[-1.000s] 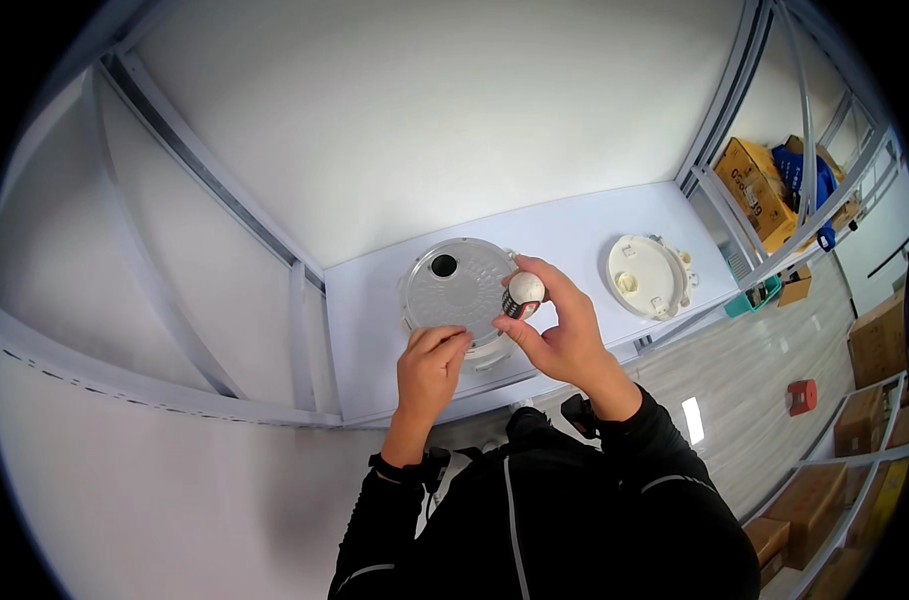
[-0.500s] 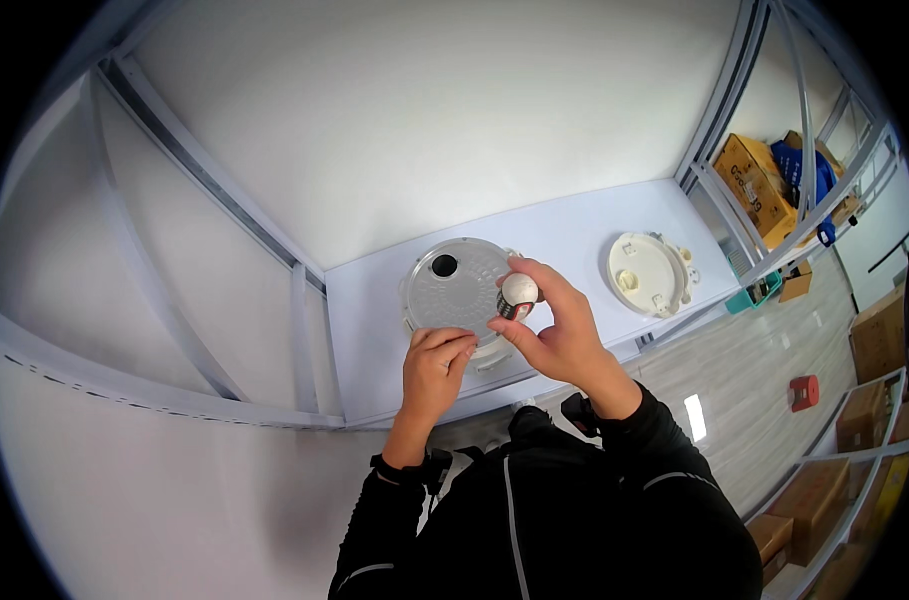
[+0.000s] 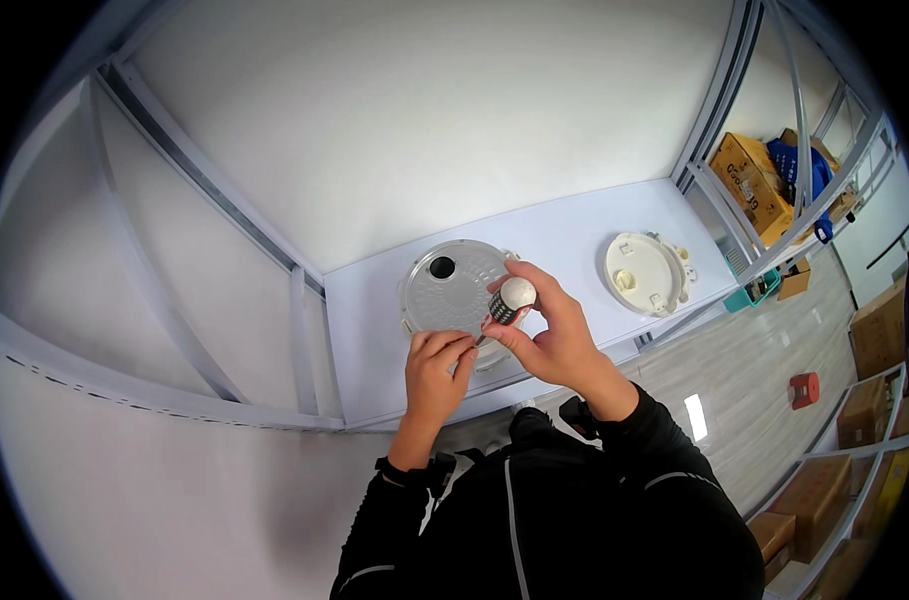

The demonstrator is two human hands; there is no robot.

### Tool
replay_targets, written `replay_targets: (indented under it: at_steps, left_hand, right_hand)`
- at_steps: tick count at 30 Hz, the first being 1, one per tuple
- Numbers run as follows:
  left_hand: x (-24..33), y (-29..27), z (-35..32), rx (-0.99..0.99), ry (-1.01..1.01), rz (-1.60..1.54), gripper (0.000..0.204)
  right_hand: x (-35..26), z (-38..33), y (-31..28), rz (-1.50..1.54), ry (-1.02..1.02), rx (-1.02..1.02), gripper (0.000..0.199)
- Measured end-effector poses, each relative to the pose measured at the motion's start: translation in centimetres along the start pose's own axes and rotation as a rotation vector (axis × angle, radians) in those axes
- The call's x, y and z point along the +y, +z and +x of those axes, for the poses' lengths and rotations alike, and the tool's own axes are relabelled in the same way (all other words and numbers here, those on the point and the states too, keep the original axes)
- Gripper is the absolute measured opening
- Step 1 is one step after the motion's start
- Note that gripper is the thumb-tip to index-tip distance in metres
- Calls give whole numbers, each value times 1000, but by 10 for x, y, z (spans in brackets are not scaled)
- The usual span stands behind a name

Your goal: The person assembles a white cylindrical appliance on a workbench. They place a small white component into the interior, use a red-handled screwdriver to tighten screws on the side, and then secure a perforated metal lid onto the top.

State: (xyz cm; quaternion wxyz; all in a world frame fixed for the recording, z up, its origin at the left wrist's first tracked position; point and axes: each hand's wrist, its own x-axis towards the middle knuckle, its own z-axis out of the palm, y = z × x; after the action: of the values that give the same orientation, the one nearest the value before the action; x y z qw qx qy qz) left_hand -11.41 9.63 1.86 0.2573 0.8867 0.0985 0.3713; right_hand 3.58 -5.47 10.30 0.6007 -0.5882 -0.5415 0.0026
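Note:
My right hand (image 3: 559,345) is wrapped round the handle of a screwdriver (image 3: 516,295) with a white rounded end and dark and red sides. Its thin shaft slants down to the left, toward the fingertips of my left hand (image 3: 437,372). Those fingers are pinched together at the shaft's tip; whatever they hold is too small to make out. Under both hands lies a round grey-white disc-shaped housing (image 3: 429,300) with a dark round hole (image 3: 442,267) near its far edge. My hands cover its near right part.
A round cream-white cover (image 3: 654,262) with tabs lies to the right on the white table (image 3: 564,225). Grey frame posts (image 3: 714,95) rise at the table's ends. Cardboard boxes (image 3: 752,185), a teal basket (image 3: 752,292) and a red object (image 3: 803,391) are farther right.
The screwdriver has tilted so that more of its handle side and its shaft show, the tip now meeting my left fingertips. My left hand has barely shifted.

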Motion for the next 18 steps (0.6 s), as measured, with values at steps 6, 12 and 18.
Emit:
replay_targets:
  at_steps: [6, 12, 18]
  left_hand:
    - [-4, 5, -4, 20, -31, -34, 17]
    - [-4, 6, -5, 26, -54, -37, 16]
    - [-7, 8, -6, 23, -54, -26, 15]
  right_hand:
    - [5, -4, 4, 66, 20, 3, 78]
    - [-2, -1, 3, -15, -13, -16, 75]
    - [-3, 1, 4, -36, -31, -49, 76]
